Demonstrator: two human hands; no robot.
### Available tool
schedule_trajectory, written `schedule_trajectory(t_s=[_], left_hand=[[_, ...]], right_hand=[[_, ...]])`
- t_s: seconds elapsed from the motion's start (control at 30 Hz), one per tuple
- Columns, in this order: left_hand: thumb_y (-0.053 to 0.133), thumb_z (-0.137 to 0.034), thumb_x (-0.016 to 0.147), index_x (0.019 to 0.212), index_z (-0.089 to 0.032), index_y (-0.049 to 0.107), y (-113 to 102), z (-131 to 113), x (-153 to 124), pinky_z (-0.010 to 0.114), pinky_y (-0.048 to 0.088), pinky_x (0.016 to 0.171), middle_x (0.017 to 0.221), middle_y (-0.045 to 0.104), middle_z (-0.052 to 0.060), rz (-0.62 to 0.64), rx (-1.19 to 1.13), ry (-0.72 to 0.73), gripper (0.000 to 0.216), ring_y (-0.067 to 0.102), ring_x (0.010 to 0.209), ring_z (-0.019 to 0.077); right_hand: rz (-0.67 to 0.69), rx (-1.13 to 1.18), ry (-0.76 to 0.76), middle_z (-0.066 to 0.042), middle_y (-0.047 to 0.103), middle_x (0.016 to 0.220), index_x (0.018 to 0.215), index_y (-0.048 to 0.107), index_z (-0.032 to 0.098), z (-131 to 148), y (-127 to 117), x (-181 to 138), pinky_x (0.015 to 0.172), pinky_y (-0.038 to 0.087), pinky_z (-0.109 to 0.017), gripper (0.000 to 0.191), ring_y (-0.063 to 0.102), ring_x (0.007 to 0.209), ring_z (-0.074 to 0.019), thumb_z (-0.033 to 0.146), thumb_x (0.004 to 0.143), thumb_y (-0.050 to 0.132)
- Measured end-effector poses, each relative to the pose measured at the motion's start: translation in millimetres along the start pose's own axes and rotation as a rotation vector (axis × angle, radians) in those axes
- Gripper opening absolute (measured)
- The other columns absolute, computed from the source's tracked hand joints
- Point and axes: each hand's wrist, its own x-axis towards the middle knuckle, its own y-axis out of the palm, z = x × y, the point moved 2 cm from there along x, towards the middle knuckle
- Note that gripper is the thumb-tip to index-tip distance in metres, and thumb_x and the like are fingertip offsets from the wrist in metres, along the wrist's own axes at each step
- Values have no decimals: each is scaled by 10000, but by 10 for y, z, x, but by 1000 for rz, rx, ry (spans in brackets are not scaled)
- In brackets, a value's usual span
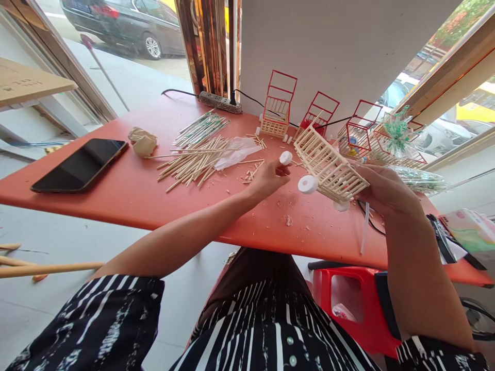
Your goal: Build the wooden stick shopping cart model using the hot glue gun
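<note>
My right hand [386,188] grips one end of a small cart built from wooden sticks [328,162], raised and tilted above the table. White round wheels sit at its lower side, one of them a wheel [308,184] facing me. My left hand [268,179], fingers curled, pinches a loose-looking white wheel [285,157] just left of the cart. Whether that wheel touches the cart is hard to make out. Beyond the left hand lie a pile of thin wooden sticks [195,162] and short cut pieces [253,172].
On the orange table [247,216] are a phone [79,164], a crumpled tan lump [142,142], wrapped sticks [201,129] and a power strip [220,102]. Several finished-looking stick carts with red frames [276,105] line the wall. A red stool [348,293] stands below the front edge.
</note>
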Motion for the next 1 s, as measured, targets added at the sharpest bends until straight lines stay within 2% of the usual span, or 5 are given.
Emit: schedule_trajectory(t_s=[0.17,0.47,0.6,0.8,1.0], left_hand=[[619,1,701,1087,-146,774,-146,72,71,239,550,689,914,791,50,-103,73,-32,441,689,752,139],[579,-69,751,835,-196,801,-169,-29,3,325,583,910,963,830,50,-98,339,62,270,754,929,204],[587,-99,733,720,-205,762,-173,-81,-16,310,571,871,865,814,34,-123,347,58,206,736,850,195],[553,-123,734,717,-198,742,-157,-66,-36,284,494,731,775,789,19,-132,320,37,204,683,715,162],[560,-152,704,696,-196,716,-162,-109,-42,279,520,713,701,742,8,-124,238,3,162,660,669,157]], right_hand=[[-161,-68,-53,-29,696,609,660,751,176,-161,-132,21,398,498,-175,207,577,462,-95,303,794,845],[-152,-100,-96,-1,659,557,670,760,169,-443,-43,53,385,538,-172,291,571,405,-76,388,792,909],[-147,-129,-98,12,649,561,679,748,154,-467,35,62,387,539,-172,287,577,395,-73,367,817,883],[-148,-135,-81,39,601,508,668,730,156,-446,136,50,395,550,-177,249,555,390,-70,280,867,815],[-110,-128,-115,32,594,508,667,706,175,-524,126,53,435,588,-203,415,556,402,-80,522,813,882]])
